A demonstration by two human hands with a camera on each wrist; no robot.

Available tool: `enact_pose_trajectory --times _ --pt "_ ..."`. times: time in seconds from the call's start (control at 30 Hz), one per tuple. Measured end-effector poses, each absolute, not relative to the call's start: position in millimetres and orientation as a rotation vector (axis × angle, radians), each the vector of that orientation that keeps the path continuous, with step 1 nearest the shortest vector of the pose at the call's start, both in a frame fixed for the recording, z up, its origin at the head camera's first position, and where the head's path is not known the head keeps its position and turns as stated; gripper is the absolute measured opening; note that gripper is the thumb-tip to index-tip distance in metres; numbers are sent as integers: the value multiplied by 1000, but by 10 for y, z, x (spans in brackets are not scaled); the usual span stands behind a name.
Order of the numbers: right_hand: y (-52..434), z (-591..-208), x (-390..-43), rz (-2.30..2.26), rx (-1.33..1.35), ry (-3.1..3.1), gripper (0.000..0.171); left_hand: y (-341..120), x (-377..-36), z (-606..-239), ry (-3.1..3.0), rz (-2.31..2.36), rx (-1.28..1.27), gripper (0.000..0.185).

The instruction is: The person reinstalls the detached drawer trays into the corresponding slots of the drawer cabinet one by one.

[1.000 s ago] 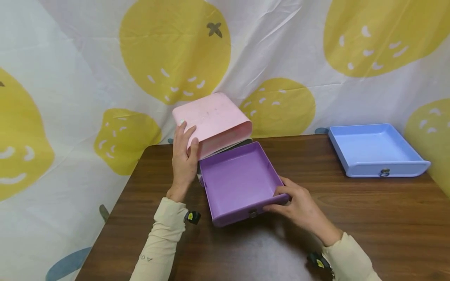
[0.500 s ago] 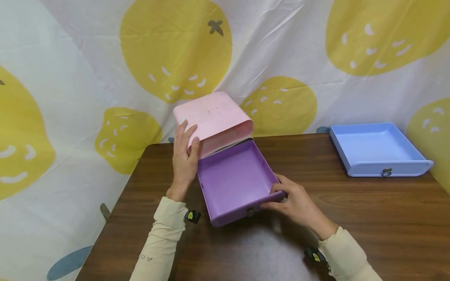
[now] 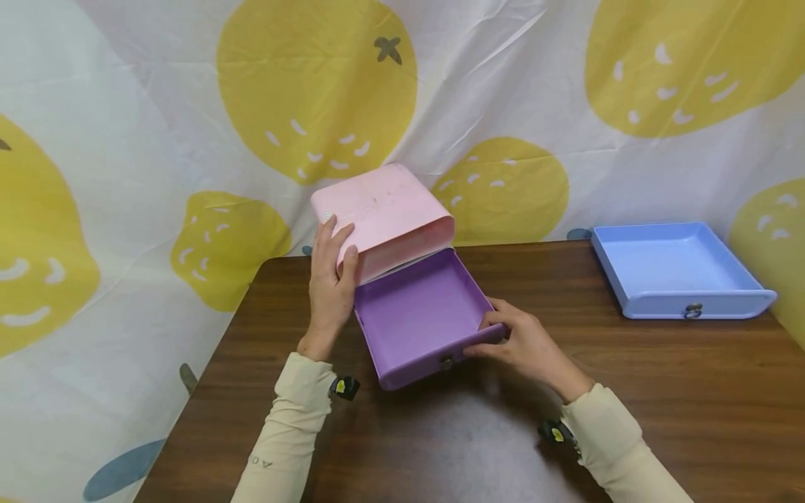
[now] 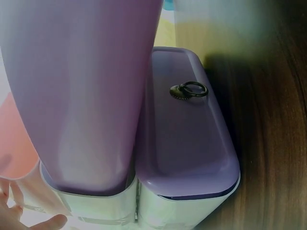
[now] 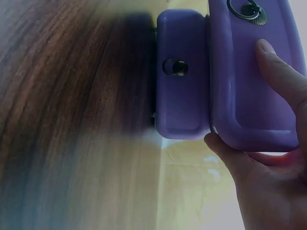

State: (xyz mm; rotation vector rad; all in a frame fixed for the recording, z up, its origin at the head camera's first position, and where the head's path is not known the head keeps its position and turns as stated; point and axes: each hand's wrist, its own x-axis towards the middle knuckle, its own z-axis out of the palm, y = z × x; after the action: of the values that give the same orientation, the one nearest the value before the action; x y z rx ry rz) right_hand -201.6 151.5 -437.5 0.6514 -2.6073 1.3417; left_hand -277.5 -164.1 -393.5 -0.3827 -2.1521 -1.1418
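Smooth purple drawer [image 3: 418,318] (square, plastic) in right hand [image 3: 525,344]

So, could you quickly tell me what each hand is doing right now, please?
Left hand: open, fingers resting on the pink cabinet shell.
Right hand: closed, gripping the purple drawer at its front corner.

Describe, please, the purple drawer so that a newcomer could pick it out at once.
Start at the brown wooden table and find the pink cabinet at its far edge, under the left hand. The purple drawer sticks out of its front, empty, its near corner held by the right hand. The only other drawer is blue and sits apart, far right.
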Motion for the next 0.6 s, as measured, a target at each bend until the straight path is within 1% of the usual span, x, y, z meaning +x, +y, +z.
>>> enact_pose_trajectory --times 0.17,0.23,0.3,0.47,0.6 --pt "1473 -4381 -2083 1428 641 -2555 28 -1638 -2756 -3914 -2151 -1148 -381 39" --pt "1459 -4379 -2111 1453 626 -2544 31 -1640 -2756 -3908 -2151 -1149 -382 40" --pt "1448 -4376 -2135 1472 591 -2554 40 -1640 -2757 -3907 -2156 -1144 -381 40" --pt "1411 -4372 -2192 1533 511 -2565 75 -1641 -2754 -3917 -2164 -1133 -381 40" --pt "1359 -4364 -2246 1618 490 -2536 93 -1642 -2746 -3911 -2157 -1129 -388 40"
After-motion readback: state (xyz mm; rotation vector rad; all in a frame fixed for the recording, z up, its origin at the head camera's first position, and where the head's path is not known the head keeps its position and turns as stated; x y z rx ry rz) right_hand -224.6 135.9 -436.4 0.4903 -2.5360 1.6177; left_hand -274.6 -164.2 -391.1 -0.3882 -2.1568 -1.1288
